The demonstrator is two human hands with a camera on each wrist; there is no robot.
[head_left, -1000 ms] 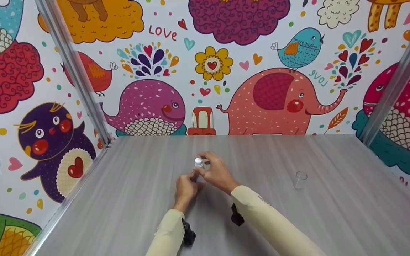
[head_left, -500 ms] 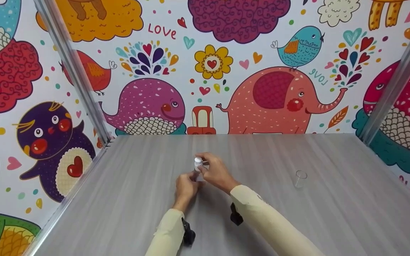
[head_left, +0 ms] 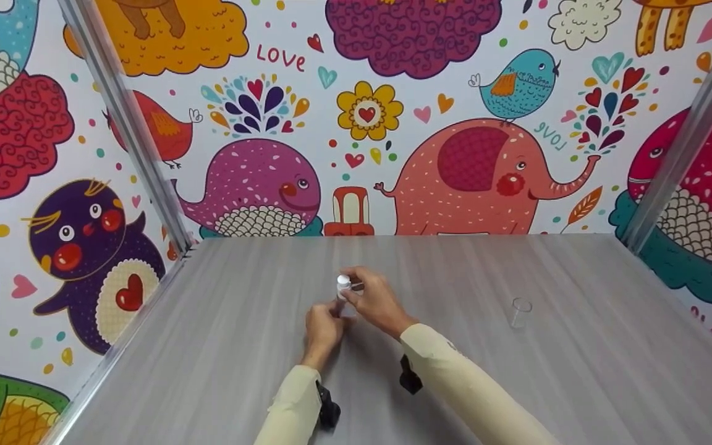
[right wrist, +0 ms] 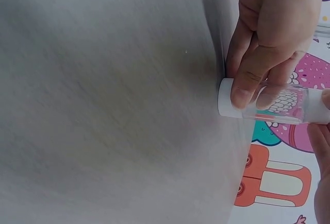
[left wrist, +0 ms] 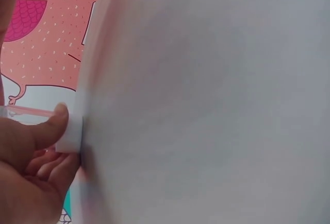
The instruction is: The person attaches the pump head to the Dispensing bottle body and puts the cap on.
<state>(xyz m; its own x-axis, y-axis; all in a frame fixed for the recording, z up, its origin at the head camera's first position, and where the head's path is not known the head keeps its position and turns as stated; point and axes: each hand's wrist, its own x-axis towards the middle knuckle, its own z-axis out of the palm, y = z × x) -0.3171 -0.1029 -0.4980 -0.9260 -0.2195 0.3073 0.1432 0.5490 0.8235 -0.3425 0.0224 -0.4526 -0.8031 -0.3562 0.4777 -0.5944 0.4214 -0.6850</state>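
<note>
On the grey tabletop [head_left: 238, 296], a clear bottle [right wrist: 284, 113] is held upright between two hands and is taken as the landmark for all positions below. It is fitted with a white cap [head_left: 343, 280] at its upper end and a white base [right wrist: 227, 100] at its lower end; the base is placed against the tabletop.

The base is gripped by the left hand [head_left: 324, 324], which is positioned on the near side of the bottle. Its fingers are curled and the thumb is closed against the white surface. The upper end is pinched by the right hand [head_left: 379, 300], which is brought in from the right of the bottle. The thumb and a finger are set on opposite sides of the cap area; the other fingers are partly hidden.

A clear glass [head_left: 521, 313] is located well to the right of the bottle and is touched by neither hand. The forearms are covered by pale sleeves [head_left: 473, 389], and black devices [head_left: 329, 408] are worn at both wrists, nearer the person than the bottle. Beyond the bottle, the tabletop is bounded by a printed wall [head_left: 356, 62], on which an elephant [head_left: 473, 185] is depicted to the right of the bottle and a purple whale [head_left: 263, 179] to its left.
</note>
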